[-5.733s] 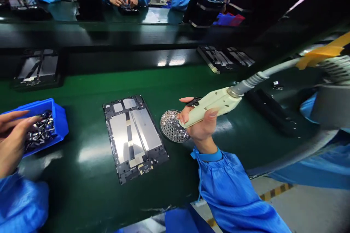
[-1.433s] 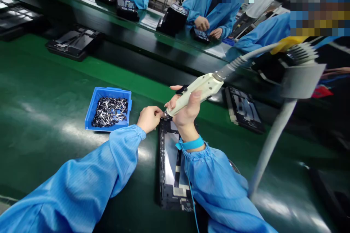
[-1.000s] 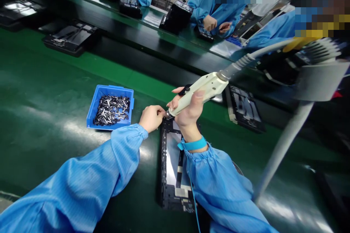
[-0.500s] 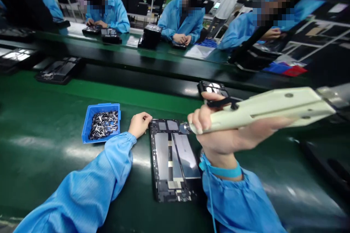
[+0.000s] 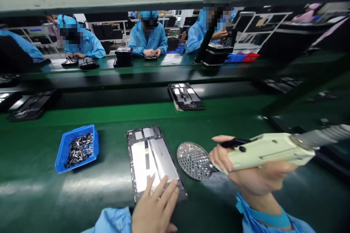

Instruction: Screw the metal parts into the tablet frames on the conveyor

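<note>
My right hand grips a cream electric screwdriver, its tip over a round perforated metal screw dish. A grey hose runs from the tool's rear to the right. My left hand lies flat, fingers stretched, on the near end of an open tablet chassis with silver plates, lying on the green belt. A blue bin of small metal parts sits to the left of the chassis.
Another chassis rides the belt farther back, and a dark tray lies at the far left. Several people in blue coats work at the opposite bench behind black fixtures. A dark frame slants in at the right.
My left hand has left the chassis's top corner and now rests flat on its near end. The screwdriver tip has swung right, from the chassis to over the screw dish. The view has tilted up.
</note>
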`<state>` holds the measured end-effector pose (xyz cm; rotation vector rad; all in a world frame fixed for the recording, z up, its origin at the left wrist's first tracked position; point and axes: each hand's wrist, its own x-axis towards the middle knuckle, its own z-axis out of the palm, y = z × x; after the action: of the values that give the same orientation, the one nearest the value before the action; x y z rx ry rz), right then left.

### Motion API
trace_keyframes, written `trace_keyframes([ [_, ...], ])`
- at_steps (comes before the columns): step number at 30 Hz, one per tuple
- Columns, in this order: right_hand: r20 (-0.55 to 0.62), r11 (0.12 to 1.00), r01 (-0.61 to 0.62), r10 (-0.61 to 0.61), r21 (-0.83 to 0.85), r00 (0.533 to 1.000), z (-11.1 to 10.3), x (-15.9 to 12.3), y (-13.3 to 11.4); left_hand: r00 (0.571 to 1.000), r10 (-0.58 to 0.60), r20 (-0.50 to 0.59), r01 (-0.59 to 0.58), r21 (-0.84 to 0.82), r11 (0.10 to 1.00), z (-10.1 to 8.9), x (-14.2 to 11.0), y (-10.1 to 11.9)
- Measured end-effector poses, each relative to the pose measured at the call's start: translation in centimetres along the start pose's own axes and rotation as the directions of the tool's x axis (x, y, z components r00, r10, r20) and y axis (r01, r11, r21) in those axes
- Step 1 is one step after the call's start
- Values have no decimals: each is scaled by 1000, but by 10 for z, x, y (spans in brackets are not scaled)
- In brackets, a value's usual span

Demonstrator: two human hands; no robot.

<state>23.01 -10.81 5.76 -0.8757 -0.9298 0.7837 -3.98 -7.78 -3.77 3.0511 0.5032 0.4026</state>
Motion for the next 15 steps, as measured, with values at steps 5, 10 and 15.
trace_keyframes([
  [5,29,997,-13,11,79,1000,6,-5,1,977,-144,156,118,166,979,-6,23,-57],
  [10,-7,994,31,-30,103,1000,10,5,8,867,-498,34,480,216,850,-15,78,-168],
  [15,-136,990,61,-44,124,990,21,11,26,715,-676,-176,694,59,718,-2,112,-226],
])
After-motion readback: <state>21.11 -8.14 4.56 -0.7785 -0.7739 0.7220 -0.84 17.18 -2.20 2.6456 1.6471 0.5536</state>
